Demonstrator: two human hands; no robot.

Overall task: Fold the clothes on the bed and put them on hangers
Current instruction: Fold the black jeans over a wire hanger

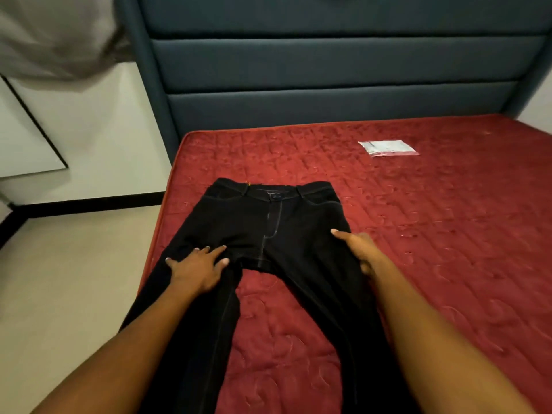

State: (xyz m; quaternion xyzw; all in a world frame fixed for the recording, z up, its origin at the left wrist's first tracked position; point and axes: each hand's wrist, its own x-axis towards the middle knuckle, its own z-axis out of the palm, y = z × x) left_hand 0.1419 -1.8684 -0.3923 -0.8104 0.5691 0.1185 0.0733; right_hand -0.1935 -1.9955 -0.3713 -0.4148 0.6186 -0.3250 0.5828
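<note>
— The trousers [277,222]?
— One black pair with pale stitching, flat on the red mattress [433,249], waistband at 12 o'clock, legs splayed toward 6.
— Hands?
— Two. The left hand [197,267] presses the 9 o'clock thigh, fingers spread. The right hand [361,249] is at the 3 o'clock seam, one finger straight, the rest curled; I cannot tell whether it grips. One plastic packet [388,148] at 1 o'clock.

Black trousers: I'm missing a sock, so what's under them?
Red mattress shows around the trousers and between their legs. The left hand lies flat on them, and the right hand is at their side edge. Anything beneath the cloth is covered.
</note>
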